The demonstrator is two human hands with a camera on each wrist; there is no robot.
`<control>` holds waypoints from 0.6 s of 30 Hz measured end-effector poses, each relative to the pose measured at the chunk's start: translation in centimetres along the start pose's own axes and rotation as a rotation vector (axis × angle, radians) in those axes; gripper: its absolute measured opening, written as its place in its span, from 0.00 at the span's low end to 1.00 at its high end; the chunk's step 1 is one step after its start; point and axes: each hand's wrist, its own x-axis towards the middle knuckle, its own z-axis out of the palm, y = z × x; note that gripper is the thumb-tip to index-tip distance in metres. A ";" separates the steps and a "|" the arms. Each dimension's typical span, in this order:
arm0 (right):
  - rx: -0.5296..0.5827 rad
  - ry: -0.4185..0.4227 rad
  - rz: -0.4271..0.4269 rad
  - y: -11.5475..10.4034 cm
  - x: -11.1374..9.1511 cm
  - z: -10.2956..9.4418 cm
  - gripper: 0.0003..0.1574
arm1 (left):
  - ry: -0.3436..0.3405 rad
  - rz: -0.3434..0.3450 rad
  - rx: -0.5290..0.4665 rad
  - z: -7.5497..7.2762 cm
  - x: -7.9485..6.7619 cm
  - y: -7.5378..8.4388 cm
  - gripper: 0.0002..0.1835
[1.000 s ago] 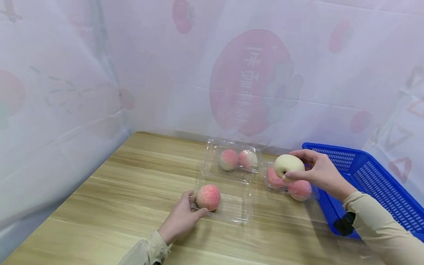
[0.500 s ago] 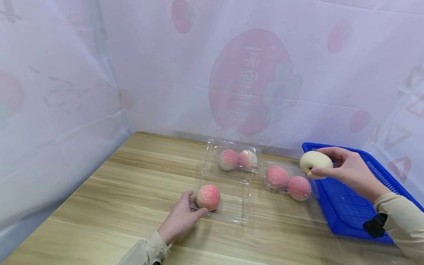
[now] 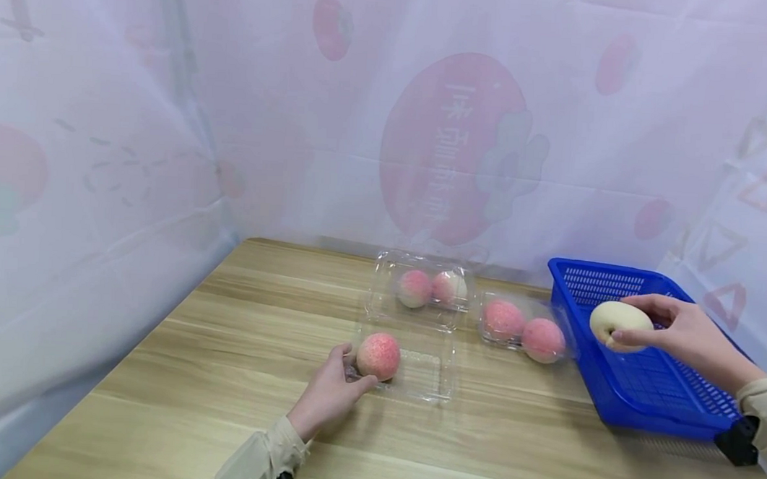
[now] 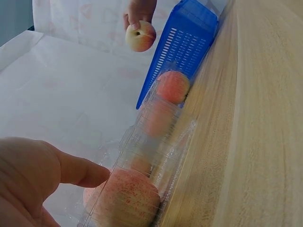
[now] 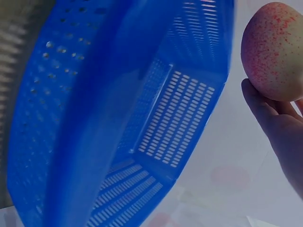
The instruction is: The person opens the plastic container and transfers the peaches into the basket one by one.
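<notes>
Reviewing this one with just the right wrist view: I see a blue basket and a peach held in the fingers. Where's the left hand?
Observer: At the left end of an open clear container; the head view shows the left hand there.
Operator: Anything beside the basket?
Observer: Yes, another clear container lies to its left, with two pink peaches inside.
Operator: I see the speckled pink side of the held peach. What about the other?
Observer: From the head camera, it's pale cream with a dark dimple.
</notes>
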 end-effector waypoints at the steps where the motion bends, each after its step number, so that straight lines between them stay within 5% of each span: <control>1: -0.006 -0.007 0.007 0.2 -0.2 0.0 0.39 | 0.000 0.000 -0.001 0.0 0.0 0.0 0.43; 18: -0.072 -0.173 0.092 2.9 -1.8 1.7 0.42 | 0.002 -0.011 0.003 0.0 0.0 -0.1 0.43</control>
